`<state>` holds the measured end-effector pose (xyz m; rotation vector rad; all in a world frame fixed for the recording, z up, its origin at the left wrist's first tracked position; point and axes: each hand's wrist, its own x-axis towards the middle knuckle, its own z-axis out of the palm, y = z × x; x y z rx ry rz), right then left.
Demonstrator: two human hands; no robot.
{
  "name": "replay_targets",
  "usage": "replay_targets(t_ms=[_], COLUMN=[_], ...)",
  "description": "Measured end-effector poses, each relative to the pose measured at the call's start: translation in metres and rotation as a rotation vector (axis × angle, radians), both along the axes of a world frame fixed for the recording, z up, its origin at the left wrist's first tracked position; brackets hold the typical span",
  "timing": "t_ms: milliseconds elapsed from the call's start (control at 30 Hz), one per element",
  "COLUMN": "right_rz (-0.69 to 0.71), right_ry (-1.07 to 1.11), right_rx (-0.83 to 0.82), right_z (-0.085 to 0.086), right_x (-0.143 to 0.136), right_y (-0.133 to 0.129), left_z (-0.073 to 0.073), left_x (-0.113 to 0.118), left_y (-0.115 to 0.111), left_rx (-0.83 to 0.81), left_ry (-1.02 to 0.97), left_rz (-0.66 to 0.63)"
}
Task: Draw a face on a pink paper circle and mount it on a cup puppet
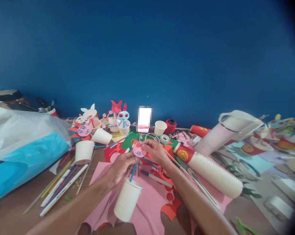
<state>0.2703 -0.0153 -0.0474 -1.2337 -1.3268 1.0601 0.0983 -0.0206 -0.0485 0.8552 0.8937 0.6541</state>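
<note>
A small round pink paper face (139,150) with red and blue markings is between my two hands. My left hand (121,168) pinches its lower left edge, near the top of a blue stick (133,171). At the face's upper right edge, the fingers of my right hand (155,150) are closed on it. The stick runs down to a white paper cup (128,200), which is tilted below my hands. Pink paper sheets (149,202) with cut-out edges lie under the cup, and orange-red paper scraps (170,209) lie to its right.
Finished paper-cup figures (123,119) stand at the back left. A long stack of paper cups (211,173) lies at right beside a pitcher (225,130). Pens (64,189) lie at left near a plastic bag (27,150). A blurred bright screen (144,118) stands against the wall.
</note>
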Motion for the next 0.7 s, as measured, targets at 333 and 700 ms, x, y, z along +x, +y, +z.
replay_targets(t_ms=[333,700], right_rz=[0.009,0.009], right_ry=[-0.055,-0.096], right_rx=[0.016,0.015], right_z=[0.0009,0.0003], right_x=[-0.0008,-0.0014], right_y=[-0.0023,-0.0029], left_z=[-0.0012,-0.0022], left_x=[0.0006,0.003], left_y=[0.0008,0.001], left_rx=[-0.011,-0.03], left_ry=[-0.015,-0.007], left_rz=[0.006,0.046])
